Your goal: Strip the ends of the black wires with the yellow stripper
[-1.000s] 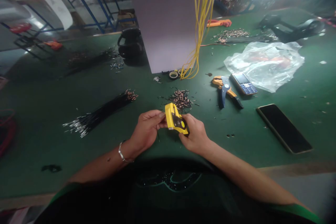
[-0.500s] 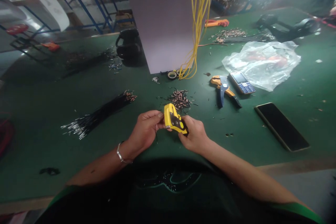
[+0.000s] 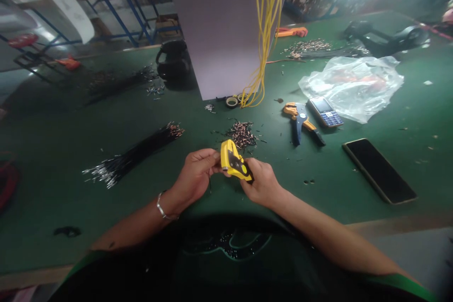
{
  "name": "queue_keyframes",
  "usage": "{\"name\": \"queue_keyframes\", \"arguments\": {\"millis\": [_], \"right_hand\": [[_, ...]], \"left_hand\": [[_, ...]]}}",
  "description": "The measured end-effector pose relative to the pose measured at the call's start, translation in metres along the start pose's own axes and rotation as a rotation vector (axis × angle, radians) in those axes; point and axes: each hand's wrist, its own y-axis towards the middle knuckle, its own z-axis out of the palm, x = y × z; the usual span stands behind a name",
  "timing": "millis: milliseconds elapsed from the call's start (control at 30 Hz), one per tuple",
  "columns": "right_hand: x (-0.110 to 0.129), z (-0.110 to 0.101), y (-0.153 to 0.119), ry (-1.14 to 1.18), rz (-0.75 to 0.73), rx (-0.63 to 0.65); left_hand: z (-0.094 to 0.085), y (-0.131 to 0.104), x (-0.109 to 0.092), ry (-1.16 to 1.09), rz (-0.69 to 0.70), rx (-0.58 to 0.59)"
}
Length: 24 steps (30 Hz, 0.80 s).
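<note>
My right hand is closed round the handle of a yellow and black wire stripper, held above the green table. At the tool's head, my left hand pinches a thin black wire, whose end hangs below the fingers. Whether the wire sits inside the jaws is hidden. Just beyond the tool lies a pile of short black and copper scraps. To the left rests a bundle of black wires, with bare copper at one end and silvery tips at the other.
An orange and blue wire stripper, a keypad phone, a smartphone and a clear plastic bag lie on the right. Yellow wires hang down a pale pillar. Tape rolls sit at its foot.
Almost nothing differs. Both hands keep their hold on the wire and the yellow stripper, and the view has shifted very slightly.
</note>
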Motion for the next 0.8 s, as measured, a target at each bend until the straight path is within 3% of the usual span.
{"name": "queue_keyframes", "arguments": {"millis": [167,500,667,800], "right_hand": [[0.003,-0.001,0.001,0.134,0.114,0.032],[0.012,0.003,0.008,0.929,0.762,0.237],[0.017,0.005,0.011,1.089,0.824,0.266],[0.018,0.006,0.010,1.130,0.831,0.267]], "left_hand": [[-0.006,0.003,0.001,0.043,0.016,0.012],[-0.005,0.001,-0.006,0.143,0.150,0.125],[-0.005,0.002,-0.006,0.083,0.141,0.213],[-0.004,0.003,-0.005,0.029,0.149,0.162]]}}
